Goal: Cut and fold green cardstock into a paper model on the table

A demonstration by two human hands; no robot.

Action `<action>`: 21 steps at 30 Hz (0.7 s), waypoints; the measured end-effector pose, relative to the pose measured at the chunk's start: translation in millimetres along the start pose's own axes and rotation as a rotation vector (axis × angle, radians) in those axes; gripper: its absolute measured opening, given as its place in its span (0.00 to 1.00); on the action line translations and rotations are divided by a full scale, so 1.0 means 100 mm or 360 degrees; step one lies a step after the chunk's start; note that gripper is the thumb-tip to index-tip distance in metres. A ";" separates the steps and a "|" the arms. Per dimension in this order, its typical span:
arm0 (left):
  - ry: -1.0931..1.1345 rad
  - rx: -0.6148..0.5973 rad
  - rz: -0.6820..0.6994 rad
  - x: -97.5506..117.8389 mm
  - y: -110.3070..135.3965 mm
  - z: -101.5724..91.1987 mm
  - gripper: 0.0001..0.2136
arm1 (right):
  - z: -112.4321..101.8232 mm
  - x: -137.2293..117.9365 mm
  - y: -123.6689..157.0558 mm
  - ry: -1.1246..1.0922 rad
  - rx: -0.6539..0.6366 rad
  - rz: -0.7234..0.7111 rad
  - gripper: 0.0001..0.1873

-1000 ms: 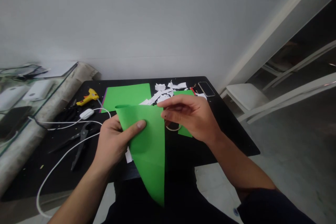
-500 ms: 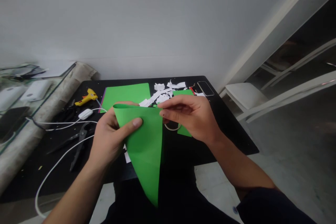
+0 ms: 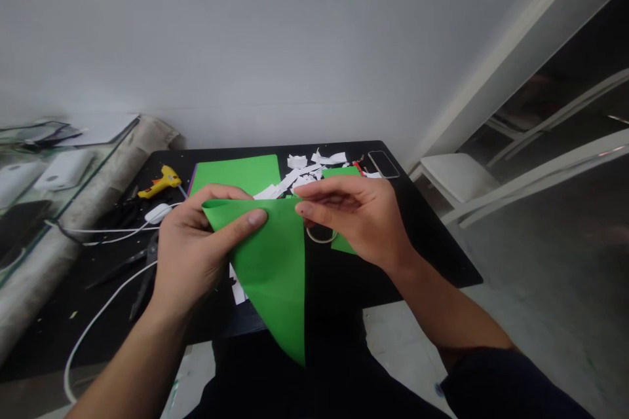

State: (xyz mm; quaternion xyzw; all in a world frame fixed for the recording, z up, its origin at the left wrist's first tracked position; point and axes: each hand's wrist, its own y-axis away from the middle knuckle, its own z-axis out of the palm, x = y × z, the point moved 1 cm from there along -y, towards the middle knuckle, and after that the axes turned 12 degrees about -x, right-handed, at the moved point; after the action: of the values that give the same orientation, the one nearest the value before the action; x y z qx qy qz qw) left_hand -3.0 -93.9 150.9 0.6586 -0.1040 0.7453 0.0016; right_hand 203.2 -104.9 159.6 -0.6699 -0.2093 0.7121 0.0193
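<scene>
A folded sheet of green paper (image 3: 275,268) hangs in front of me, its top edge level and its lower end narrowing to a point. On its left side my left hand (image 3: 196,249) grips it, thumb flat on the near face and fingers behind, mostly hidden. The top right corner is pinched between thumb and index finger of my right hand (image 3: 358,222). At the upper left the fold makes a rounded loop. Behind the paper, more green sheets (image 3: 240,170) lie on the black table (image 3: 422,242).
Torn white paper scraps (image 3: 307,173) are heaped at the back, near a phone-shaped frame (image 3: 383,164). To the left are a yellow glue gun (image 3: 162,182), dark pliers-like tools (image 3: 147,275) and a white cable (image 3: 93,314). A white chair (image 3: 457,177) stands at the right.
My left hand has shifted left and its thumb pushes further across the paper. The paper's lower tip has risen and swung slightly right. My right hand stays at the corner.
</scene>
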 end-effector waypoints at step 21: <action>-0.0057 -0.0031 0.0017 -0.09 -0.02 -0.07 0.14 | 0.02 0.01 0.00 0.0083 0.0047 -0.0083 0.10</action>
State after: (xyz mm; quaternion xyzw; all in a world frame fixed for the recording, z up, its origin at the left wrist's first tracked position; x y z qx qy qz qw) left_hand -8.6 -89.3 141.2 0.6713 -0.1147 0.7323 0.0023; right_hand 201.5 -104.9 158.5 -0.6821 -0.2154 0.6968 0.0531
